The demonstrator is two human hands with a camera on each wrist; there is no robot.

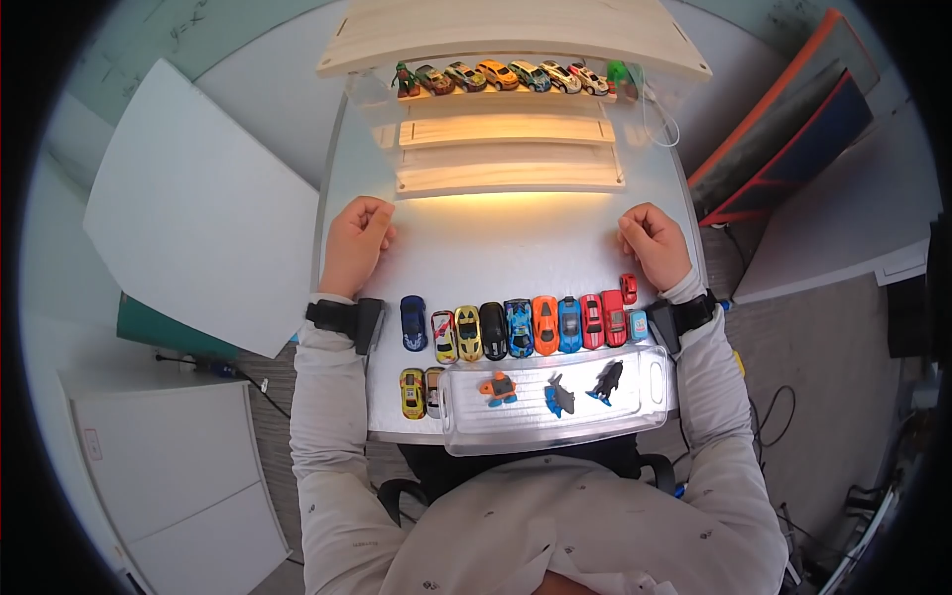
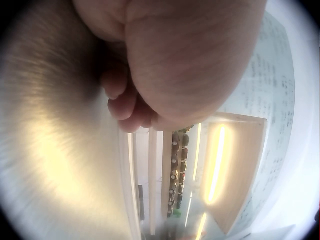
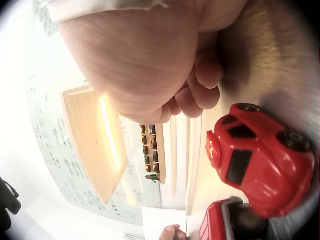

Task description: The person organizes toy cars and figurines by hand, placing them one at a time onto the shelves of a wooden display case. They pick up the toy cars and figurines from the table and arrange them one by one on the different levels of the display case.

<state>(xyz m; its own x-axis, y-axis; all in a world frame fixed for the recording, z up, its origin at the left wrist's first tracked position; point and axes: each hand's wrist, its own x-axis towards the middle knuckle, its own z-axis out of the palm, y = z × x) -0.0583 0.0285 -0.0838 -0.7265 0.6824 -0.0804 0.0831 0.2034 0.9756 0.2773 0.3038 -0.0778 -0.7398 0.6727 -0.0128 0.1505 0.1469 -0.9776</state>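
Both hands rest on the white table [image 1: 496, 238] as fists and hold nothing. My left hand [image 1: 357, 238] [image 2: 165, 65] lies at the table's left edge, above a blue toy car [image 1: 413, 322]. My right hand [image 1: 653, 243] [image 3: 150, 65] lies at the right edge, just above a small red car [image 1: 628, 288] [image 3: 260, 155]. A row of several toy cars [image 1: 519, 327] runs between the wrists. Below it a clear tray [image 1: 650, 382] holds an orange figure [image 1: 499, 388], a shark [image 1: 559, 396] and a black animal [image 1: 607, 381].
A stepped wooden shelf [image 1: 511, 164] [image 2: 152, 190] stands at the table's far end, with several cars [image 1: 506, 75] on its top step. Two more cars [image 1: 422, 393] sit left of the tray. A white board [image 1: 198, 208] lies to the left and orange-edged panels [image 1: 783, 139] to the right.
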